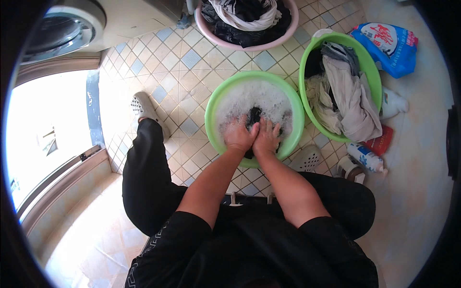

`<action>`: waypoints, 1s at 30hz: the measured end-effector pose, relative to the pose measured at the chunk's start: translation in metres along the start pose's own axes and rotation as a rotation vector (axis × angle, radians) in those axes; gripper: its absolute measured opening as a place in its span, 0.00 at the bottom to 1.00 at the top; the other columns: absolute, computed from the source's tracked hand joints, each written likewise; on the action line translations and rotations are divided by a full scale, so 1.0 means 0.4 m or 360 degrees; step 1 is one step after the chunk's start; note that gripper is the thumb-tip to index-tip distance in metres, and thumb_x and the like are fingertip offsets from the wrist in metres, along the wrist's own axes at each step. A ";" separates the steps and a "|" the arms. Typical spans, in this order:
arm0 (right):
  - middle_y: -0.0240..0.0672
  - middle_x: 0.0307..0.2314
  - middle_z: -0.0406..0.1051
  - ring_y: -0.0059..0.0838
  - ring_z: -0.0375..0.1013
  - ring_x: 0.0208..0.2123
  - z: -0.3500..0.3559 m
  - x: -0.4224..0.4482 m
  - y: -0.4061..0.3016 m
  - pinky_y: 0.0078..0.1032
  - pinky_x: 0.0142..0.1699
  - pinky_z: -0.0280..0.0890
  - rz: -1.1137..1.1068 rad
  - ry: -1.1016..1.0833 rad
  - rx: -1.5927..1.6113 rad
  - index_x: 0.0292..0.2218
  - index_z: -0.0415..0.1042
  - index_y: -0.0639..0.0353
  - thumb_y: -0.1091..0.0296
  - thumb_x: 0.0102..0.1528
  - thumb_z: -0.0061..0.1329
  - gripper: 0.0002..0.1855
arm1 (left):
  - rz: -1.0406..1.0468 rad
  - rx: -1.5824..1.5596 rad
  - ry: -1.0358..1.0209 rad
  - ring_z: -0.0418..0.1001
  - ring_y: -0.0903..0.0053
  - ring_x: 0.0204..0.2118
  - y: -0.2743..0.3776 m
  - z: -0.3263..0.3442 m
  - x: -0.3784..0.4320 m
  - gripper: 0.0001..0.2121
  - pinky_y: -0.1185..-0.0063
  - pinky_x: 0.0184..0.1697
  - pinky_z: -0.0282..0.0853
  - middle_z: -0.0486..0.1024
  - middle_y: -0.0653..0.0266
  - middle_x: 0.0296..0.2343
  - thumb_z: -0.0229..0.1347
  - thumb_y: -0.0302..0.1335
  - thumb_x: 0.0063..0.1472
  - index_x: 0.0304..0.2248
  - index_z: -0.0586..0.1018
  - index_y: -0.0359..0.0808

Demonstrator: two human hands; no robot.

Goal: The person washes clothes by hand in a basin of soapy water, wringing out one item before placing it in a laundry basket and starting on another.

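Note:
A round green plastic basin (212, 104) of foamy water stands on the tiled floor in front of me. Black cloth (254, 115) shows through the suds in its middle. My left hand (239, 135) lies in the foam at the cloth's left side, its fingers partly hidden by suds. Close against it, thumbs nearly meeting, my right hand (267, 136) rests on the right part of the dark cloth. Whether either hand grips the cloth cannot be told, as water and foam cover the fingertips.
A second green basin (375, 81) of clothes stands at right, with a blue detergent bag (403, 54) and several bottles (367, 157) beside it. A pink basin (200, 27) of laundry is at the top. A front-loading washing machine (97, 18) stands upper left. My clogs (308, 158) flank the basin.

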State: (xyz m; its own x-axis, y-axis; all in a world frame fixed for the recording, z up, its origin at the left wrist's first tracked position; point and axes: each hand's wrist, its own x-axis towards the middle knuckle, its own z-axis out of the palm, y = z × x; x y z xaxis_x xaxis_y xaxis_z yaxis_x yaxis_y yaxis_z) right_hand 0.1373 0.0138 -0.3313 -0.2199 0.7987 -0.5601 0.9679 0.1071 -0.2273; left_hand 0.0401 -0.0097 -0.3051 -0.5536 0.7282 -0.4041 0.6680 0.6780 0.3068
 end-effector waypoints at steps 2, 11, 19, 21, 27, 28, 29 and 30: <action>0.34 0.55 0.60 0.53 0.50 0.62 -0.001 0.023 0.000 0.58 0.56 0.56 0.0041 0.0076 0.0025 0.57 0.62 0.43 0.53 0.61 0.38 0.24 | -0.0133 -0.0002 -0.0171 0.68 0.49 0.52 0.024 -0.015 0.029 0.34 0.57 0.54 0.63 0.70 0.44 0.49 0.50 0.58 0.56 0.51 0.74 0.38; 0.49 0.53 0.66 0.48 0.63 0.57 0.009 0.216 0.028 0.41 0.60 0.58 0.0064 0.0080 0.0567 0.53 0.69 0.56 0.52 0.58 0.36 0.27 | -0.0454 0.0143 -0.0658 0.76 0.59 0.47 0.000 0.065 0.181 0.28 0.68 0.51 0.68 0.77 0.48 0.42 0.47 0.52 0.58 0.43 0.81 0.36; 0.50 0.48 0.69 0.50 0.67 0.53 -0.211 0.268 -0.002 0.42 0.56 0.62 0.0035 -0.0307 0.0368 0.47 0.75 0.57 0.54 0.61 0.32 0.25 | -0.0421 -0.0430 -0.0282 0.74 0.48 0.45 0.007 -0.011 0.173 0.20 0.62 0.48 0.68 0.76 0.39 0.38 0.47 0.38 0.59 0.38 0.79 0.28; 0.50 0.40 0.74 0.52 0.73 0.44 -0.190 0.243 -0.008 0.44 0.52 0.64 0.0070 -0.0083 0.0262 0.41 0.78 0.57 0.49 0.61 0.31 0.27 | -0.0527 -0.0605 -0.0176 0.74 0.47 0.43 0.002 0.001 0.162 0.20 0.62 0.47 0.68 0.76 0.37 0.36 0.47 0.38 0.59 0.36 0.79 0.26; 0.45 0.27 0.76 0.48 0.76 0.32 -0.236 -0.002 -0.107 0.45 0.39 0.68 -0.0411 0.0421 0.0459 0.35 0.78 0.56 0.52 0.59 0.42 0.19 | -0.0669 -0.1636 0.0251 0.72 0.48 0.46 -0.053 -0.026 0.191 0.25 0.67 0.53 0.63 0.77 0.40 0.38 0.43 0.45 0.64 0.38 0.80 0.27; 0.45 0.26 0.76 0.48 0.75 0.31 -0.248 -0.045 -0.116 0.45 0.38 0.68 -0.0523 0.0472 0.0371 0.35 0.79 0.56 0.54 0.58 0.44 0.17 | -0.0594 -0.1467 0.0120 0.72 0.48 0.46 -0.055 -0.046 0.189 0.27 0.67 0.53 0.63 0.76 0.40 0.39 0.42 0.46 0.65 0.40 0.79 0.27; 0.45 0.25 0.75 0.48 0.75 0.30 -0.251 -0.082 -0.125 0.45 0.36 0.68 -0.0637 0.0523 0.0283 0.35 0.79 0.55 0.55 0.57 0.45 0.15 | -0.0522 -0.1294 -0.0006 0.72 0.49 0.47 -0.060 -0.069 0.188 0.28 0.67 0.54 0.63 0.75 0.40 0.41 0.42 0.48 0.65 0.42 0.78 0.27; 0.44 0.23 0.74 0.48 0.74 0.28 -0.227 -0.099 -0.111 0.47 0.35 0.67 -0.0735 0.0664 0.0253 0.32 0.79 0.54 0.57 0.56 0.46 0.13 | -0.0433 -0.1123 -0.0147 0.72 0.49 0.47 -0.042 -0.092 0.180 0.29 0.66 0.54 0.62 0.75 0.40 0.42 0.42 0.49 0.65 0.44 0.76 0.26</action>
State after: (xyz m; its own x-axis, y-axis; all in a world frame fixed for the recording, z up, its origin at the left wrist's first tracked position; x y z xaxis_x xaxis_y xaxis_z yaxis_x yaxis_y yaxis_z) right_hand 0.1140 0.0310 -0.2268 -0.5129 0.8580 -0.0269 0.7481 0.4314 -0.5043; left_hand -0.0291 0.0350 -0.3074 -0.5885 0.5361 -0.6052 0.0205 0.7582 0.6516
